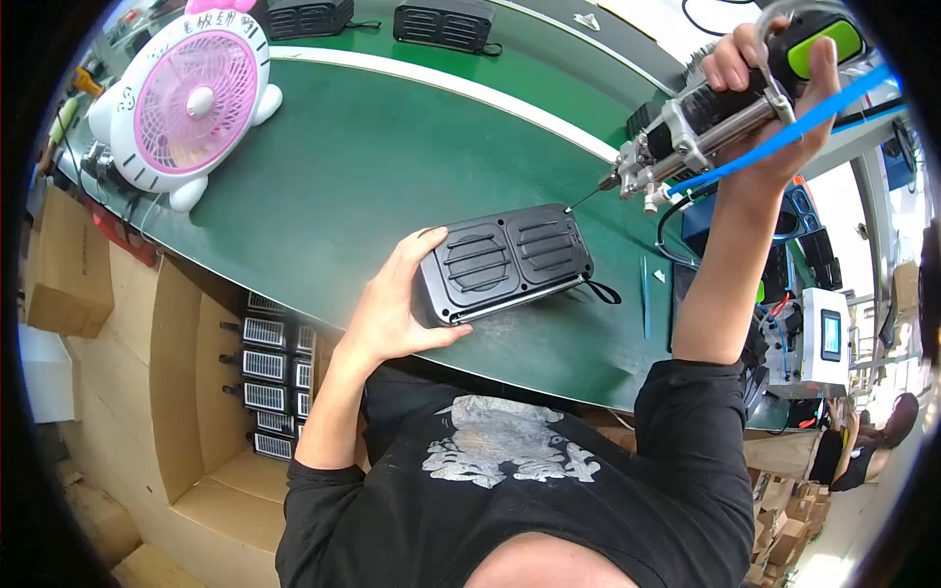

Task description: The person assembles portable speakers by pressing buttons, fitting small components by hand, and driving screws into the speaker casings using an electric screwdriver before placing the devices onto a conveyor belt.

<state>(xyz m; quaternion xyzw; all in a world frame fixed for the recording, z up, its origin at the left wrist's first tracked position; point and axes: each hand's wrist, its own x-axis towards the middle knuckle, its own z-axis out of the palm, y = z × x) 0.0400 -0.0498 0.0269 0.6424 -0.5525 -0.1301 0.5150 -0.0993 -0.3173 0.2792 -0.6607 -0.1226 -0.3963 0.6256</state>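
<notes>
A black portable speaker (512,257) with two louvred panels and a short wrist strap (604,292) lies at an angle on the green bench. My left hand (390,299) grips its left end, thumb at the near edge and fingers over the far edge. High on the right, my right hand (796,122) is wrapped around a power screwdriver (676,142) with a metal feeder and a blue hose. The thin bit slants down to the speaker's far right corner, where its tip appears to meet the case. Whether a screw is there is too small to tell.
A pink and white fan (201,103) stands at the left. More black speakers (444,26) sit along the back. Below left, an open carton (201,392) holds several units with panels. Tweezers (646,297) lie right of the speaker, near a white machine (821,338). Another person (863,451) is far right.
</notes>
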